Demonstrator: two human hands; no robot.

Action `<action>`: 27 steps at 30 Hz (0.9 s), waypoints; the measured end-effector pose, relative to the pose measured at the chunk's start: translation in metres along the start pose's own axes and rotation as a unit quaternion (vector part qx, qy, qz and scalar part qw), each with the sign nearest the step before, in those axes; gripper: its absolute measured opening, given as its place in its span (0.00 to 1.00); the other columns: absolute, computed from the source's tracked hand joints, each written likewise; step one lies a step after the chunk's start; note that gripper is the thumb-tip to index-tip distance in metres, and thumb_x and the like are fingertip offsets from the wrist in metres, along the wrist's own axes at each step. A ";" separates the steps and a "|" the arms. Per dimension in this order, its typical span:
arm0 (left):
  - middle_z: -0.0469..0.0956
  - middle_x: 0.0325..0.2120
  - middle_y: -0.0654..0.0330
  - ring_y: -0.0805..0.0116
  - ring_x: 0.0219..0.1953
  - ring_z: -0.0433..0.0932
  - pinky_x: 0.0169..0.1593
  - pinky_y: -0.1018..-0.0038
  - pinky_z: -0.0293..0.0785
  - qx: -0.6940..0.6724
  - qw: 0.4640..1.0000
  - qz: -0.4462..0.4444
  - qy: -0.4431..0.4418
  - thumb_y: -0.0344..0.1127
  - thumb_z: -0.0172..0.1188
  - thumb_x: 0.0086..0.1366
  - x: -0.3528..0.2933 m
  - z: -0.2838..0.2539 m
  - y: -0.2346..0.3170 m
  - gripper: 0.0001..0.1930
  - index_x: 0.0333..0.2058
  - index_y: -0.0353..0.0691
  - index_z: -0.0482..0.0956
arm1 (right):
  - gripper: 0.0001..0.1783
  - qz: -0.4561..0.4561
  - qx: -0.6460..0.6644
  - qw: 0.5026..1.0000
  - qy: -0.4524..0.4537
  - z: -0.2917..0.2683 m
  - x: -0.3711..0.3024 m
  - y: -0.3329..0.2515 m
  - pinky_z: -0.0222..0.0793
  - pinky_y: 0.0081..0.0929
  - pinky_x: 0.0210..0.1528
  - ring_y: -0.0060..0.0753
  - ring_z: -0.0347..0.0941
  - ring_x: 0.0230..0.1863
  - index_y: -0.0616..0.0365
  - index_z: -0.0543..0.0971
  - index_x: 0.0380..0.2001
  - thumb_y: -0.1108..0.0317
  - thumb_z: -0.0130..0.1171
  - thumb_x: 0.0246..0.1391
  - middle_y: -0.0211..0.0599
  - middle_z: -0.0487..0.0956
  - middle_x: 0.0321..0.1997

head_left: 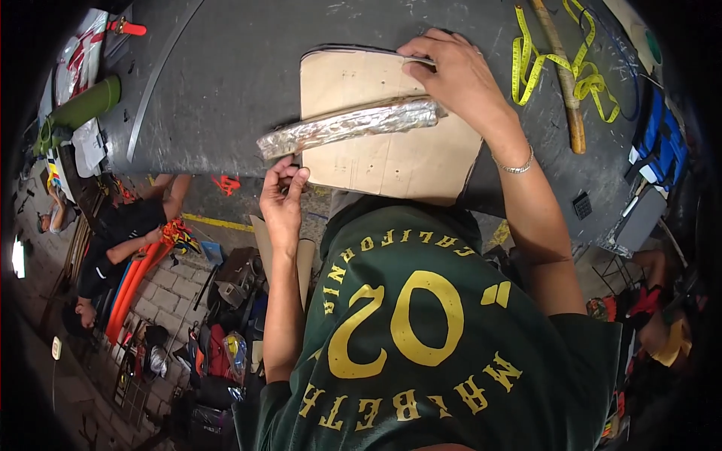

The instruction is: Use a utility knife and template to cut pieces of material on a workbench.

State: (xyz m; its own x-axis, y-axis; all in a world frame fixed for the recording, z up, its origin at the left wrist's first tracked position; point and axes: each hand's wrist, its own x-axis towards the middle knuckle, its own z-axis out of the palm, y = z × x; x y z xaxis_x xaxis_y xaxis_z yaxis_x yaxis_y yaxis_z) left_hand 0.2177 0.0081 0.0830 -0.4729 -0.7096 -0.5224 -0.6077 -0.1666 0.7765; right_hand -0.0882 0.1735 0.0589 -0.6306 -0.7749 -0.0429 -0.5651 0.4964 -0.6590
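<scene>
A tan cardboard panel with rounded corners lies at the near edge of the dark table, with a thin dark layer showing along its far edge. Across it rests a long bar wrapped in shiny silver tape, tilted up to the right. My right hand is closed over the panel's far right edge, fingers above and thumb below. At the near left corner of the panel is my left hand, its fingers curled toward the thumb; what they pinch, if anything, is hidden.
On the table's right lie a yellow measuring tape, a wooden stick and a calculator. A green roll sits at far left. Beyond the table's left edge, a person in dark clothes stands near orange tubes.
</scene>
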 end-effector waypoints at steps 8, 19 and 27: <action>0.81 0.42 0.59 0.55 0.49 0.78 0.52 0.63 0.77 0.255 0.821 0.459 -0.224 0.31 0.66 0.61 -0.005 0.033 0.029 0.09 0.41 0.41 0.84 | 0.18 0.083 0.074 0.994 -0.024 0.010 -0.002 0.018 0.76 0.31 0.48 0.36 0.83 0.42 0.57 0.84 0.47 0.61 0.65 0.56 0.36 0.86 0.41; 0.78 0.38 0.65 0.64 0.48 0.77 0.52 0.67 0.74 0.197 0.685 0.668 -0.213 0.35 0.68 0.60 0.031 0.052 -0.007 0.07 0.37 0.45 0.83 | 0.21 0.132 -0.158 0.979 0.000 0.004 0.015 -0.021 0.76 0.42 0.53 0.50 0.82 0.47 0.47 0.87 0.47 0.69 0.54 0.50 0.50 0.85 0.43; 0.78 0.38 0.67 0.65 0.49 0.77 0.53 0.67 0.75 0.236 0.669 0.689 -0.145 0.39 0.65 0.62 0.036 0.063 -0.016 0.06 0.38 0.50 0.81 | 0.24 0.132 -0.160 0.978 -0.020 0.001 0.027 -0.009 0.76 0.42 0.52 0.51 0.82 0.47 0.45 0.86 0.49 0.67 0.54 0.48 0.49 0.85 0.44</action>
State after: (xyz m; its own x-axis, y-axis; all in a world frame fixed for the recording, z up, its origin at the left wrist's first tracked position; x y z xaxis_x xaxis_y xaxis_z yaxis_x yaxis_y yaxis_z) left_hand 0.1702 0.0283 0.0300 -0.8543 0.2078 0.4764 0.4320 0.7936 0.4285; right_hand -0.1001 0.1476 0.0630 -0.7591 -0.6149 -0.2136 -0.5275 0.7733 -0.3518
